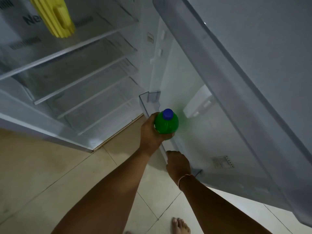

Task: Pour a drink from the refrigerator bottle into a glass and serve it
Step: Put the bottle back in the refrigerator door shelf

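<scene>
Bottle [166,124], glossy green plastic, round blue cap, gripped by left hand [152,130], right hand [178,163] curled over clear door-shelf rim [148,105]

Upright green bottle [166,126] (blue cap on) at door shelf

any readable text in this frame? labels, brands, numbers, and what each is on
"Ne...": dark letters on the fridge back wall, cut off by the yellow object; the rest is hidden.
Sticker on the door: print too small to read.
Dark bars on the back wall: blurred, unreadable.
Green bottle and its blue cap: no label text visible.
</scene>
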